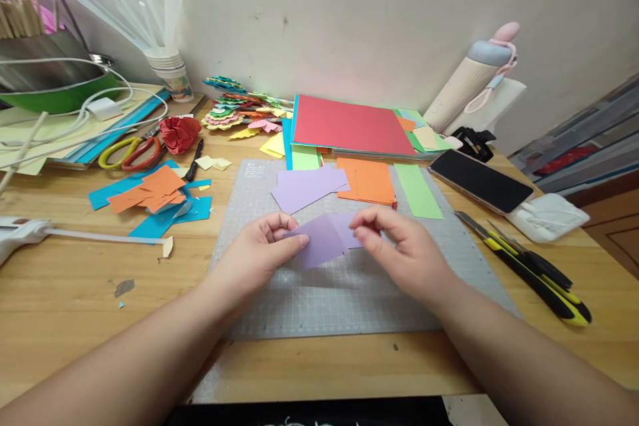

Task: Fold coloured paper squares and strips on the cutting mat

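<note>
A small lilac paper piece [323,239] is held just above the grey cutting mat [319,306]. My left hand [259,253] pinches its left edge between thumb and fingers. My right hand [399,246] pinches its right edge, fingers curled. Behind the hands, more lilac paper [307,188], orange pieces [367,181] and a green strip [418,190] lie on the mat.
A stack of coloured sheets topped in red [349,125] lies at the back. A phone [479,180], yellow-black utility knives [534,273] and a white cloth [549,216] sit right. Scissors [130,152], blue and orange scraps [154,196], a glue gun [20,233] and cables lie left.
</note>
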{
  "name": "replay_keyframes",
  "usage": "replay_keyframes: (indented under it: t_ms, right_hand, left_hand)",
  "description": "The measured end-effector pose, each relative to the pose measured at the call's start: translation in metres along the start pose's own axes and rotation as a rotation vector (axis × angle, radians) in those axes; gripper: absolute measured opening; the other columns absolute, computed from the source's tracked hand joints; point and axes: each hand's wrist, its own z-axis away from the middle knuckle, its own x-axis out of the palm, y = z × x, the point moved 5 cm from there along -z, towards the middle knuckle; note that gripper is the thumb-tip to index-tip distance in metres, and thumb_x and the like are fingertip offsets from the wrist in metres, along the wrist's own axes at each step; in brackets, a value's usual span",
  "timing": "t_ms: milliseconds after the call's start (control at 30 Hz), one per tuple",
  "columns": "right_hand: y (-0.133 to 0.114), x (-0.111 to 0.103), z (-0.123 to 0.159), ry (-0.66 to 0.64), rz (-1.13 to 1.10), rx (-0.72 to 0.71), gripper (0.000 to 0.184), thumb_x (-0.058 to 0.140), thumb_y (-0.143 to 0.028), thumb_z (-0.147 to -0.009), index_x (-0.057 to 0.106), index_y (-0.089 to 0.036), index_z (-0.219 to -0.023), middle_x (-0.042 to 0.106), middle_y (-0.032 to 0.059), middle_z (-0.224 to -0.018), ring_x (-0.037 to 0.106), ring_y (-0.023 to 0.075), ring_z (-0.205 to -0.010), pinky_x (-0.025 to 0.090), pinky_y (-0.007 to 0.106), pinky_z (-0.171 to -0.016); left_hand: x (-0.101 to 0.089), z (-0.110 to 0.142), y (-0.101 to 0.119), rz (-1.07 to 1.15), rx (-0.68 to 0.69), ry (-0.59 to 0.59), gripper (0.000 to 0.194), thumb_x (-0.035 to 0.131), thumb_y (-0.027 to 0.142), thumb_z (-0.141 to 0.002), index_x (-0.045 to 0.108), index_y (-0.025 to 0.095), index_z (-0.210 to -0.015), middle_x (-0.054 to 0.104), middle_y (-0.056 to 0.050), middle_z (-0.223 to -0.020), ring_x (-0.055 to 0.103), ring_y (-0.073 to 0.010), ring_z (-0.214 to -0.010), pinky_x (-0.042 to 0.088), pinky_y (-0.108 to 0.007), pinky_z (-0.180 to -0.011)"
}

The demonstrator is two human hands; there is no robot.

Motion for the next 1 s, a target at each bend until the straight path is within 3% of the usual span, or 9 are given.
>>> replay_keyframes:
  t_ms: [133, 300, 400, 500, 600, 767, 1000]
  right_hand:
    - [-0.011, 0.015, 0.01, 0.025, -0.134, -0.056, 0.008, 0.054, -0.021, -0.087, 0.052, -0.022, -0.079, 0.056, -0.0018, -0.072, 0.052, 0.0126, -0.065, 0.042, 0.026, -0.059]
    - [-0.021, 0.015, 0.014, 0.072, 0.224, -0.424, 0.011, 0.051, -0.013, -0.088, 0.055, -0.02, -0.079, 0.063, 0.0037, -0.081, 0.054, 0.0167, -0.076, 0.04, 0.033, -0.069]
    - [-0.021, 0.024, 0.013, -0.034, 0.446, -0.494, 0.019, 0.046, -0.016, -0.09, 0.056, -0.018, -0.075, 0.063, 0.0051, -0.077, 0.05, 0.0178, -0.071, 0.036, 0.034, -0.064]
    - [-0.019, 0.036, 0.013, -0.209, 0.489, -0.491, 0.022, 0.045, -0.02, -0.092, 0.057, -0.018, -0.074, 0.061, 0.0036, -0.073, 0.049, 0.0174, -0.069, 0.034, 0.033, -0.063]
    - [-0.014, 0.043, 0.012, -0.324, 0.423, -0.388, 0.017, 0.049, -0.021, -0.091, 0.058, -0.017, -0.076, 0.061, 0.0022, -0.074, 0.051, 0.0168, -0.071, 0.035, 0.032, -0.065]
    - [-0.01, 0.04, 0.01, -0.379, 0.25, -0.189, 0.007, 0.057, -0.017, -0.085, 0.059, -0.018, -0.079, 0.062, 0.0015, -0.08, 0.054, 0.016, -0.077, 0.039, 0.031, -0.071]
    - [-0.006, 0.04, 0.01, -0.347, 0.164, -0.025, 0.006, 0.056, -0.013, -0.081, 0.058, -0.018, -0.078, 0.058, 0.0032, -0.085, 0.052, 0.0159, -0.077, 0.042, 0.03, -0.068]
  left_hand:
    - [0.0, -0.001, 0.003, -0.126, 0.109, 0.02, 0.019, 0.062, 0.031, -0.075, 0.047, 0.02, -0.076, 0.059, 0.002, -0.071, 0.056, -0.0133, -0.066, 0.042, -0.027, -0.063]
    - [0.005, 0.016, 0.026, -0.878, 0.614, 0.223, 0.005, 0.055, 0.017, -0.08, 0.056, 0.021, -0.082, 0.06, -0.003, -0.094, 0.052, -0.0199, -0.094, 0.038, -0.036, -0.083]
    - [0.02, 0.024, 0.024, -1.216, 0.76, 0.085, 0.007, 0.052, 0.022, -0.087, 0.058, 0.022, -0.085, 0.061, -0.003, -0.092, 0.051, -0.0206, -0.09, 0.036, -0.035, -0.077]
    - [0.028, 0.024, 0.014, -1.361, 0.714, -0.098, 0.019, 0.044, 0.023, -0.092, 0.058, 0.02, -0.079, 0.063, -0.002, -0.08, 0.053, -0.0193, -0.081, 0.035, -0.035, -0.072]
    - [0.029, 0.019, 0.004, -1.407, 0.609, -0.177, 0.018, 0.046, 0.02, -0.09, 0.06, 0.019, -0.078, 0.063, -0.001, -0.078, 0.055, -0.0196, -0.08, 0.036, -0.035, -0.072]
    - [0.025, 0.015, -0.001, -1.369, 0.499, -0.171, 0.012, 0.054, 0.022, -0.086, 0.064, 0.02, -0.079, 0.064, -0.002, -0.08, 0.056, -0.021, -0.083, 0.039, -0.037, -0.075]
    - [0.025, 0.015, 0.001, -1.291, 0.463, -0.13, 0.011, 0.056, 0.023, -0.084, 0.063, 0.02, -0.078, 0.063, -0.001, -0.079, 0.055, -0.0209, -0.081, 0.039, -0.038, -0.076]
